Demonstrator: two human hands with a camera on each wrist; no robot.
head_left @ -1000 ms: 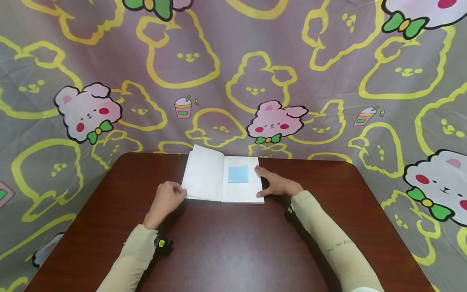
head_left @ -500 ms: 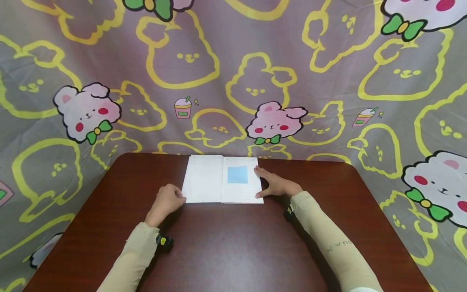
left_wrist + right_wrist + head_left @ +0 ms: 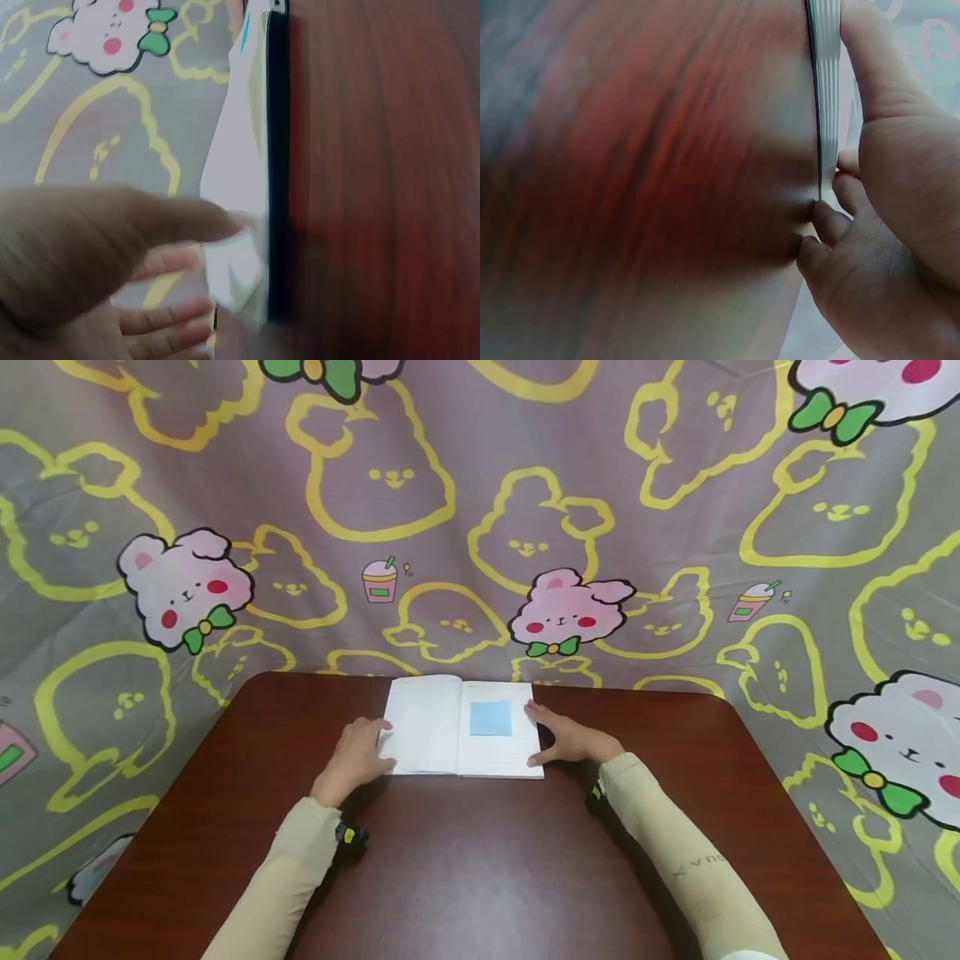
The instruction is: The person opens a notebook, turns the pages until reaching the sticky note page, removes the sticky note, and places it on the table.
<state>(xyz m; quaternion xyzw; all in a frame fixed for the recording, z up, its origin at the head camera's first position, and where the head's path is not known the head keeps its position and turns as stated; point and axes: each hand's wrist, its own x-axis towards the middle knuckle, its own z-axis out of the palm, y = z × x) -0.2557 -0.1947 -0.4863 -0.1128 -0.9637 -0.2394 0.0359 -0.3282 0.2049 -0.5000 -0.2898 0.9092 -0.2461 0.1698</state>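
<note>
A notebook [image 3: 423, 727] lies spread open near the far side of the table, white pages up. On its right page sits a light blue sticky note [image 3: 491, 718]. At the left edge is my left hand [image 3: 356, 752], fingers spread apart, thumb tip on the page edge. The left wrist view has this thumb [image 3: 187, 221] across the pages, with the other fingers further off behind it. My right hand [image 3: 573, 737] rests at the right edge, thumb and fingers apart. In the right wrist view, its thumb [image 3: 877, 67] lies along the page side and lower fingers reach the table.
The dark reddish-brown table [image 3: 480, 868] stretches from the notebook toward the person. Behind it hangs a grey curtain [image 3: 442, 468] with yellow outlines and cartoon rabbits. Each wrist carries a small black camera [image 3: 351, 839].
The raised left page came down flat. My left hand then let go of the page's lower corner, spread its fingers and moved slightly up along the left edge. My right hand stayed put.
</note>
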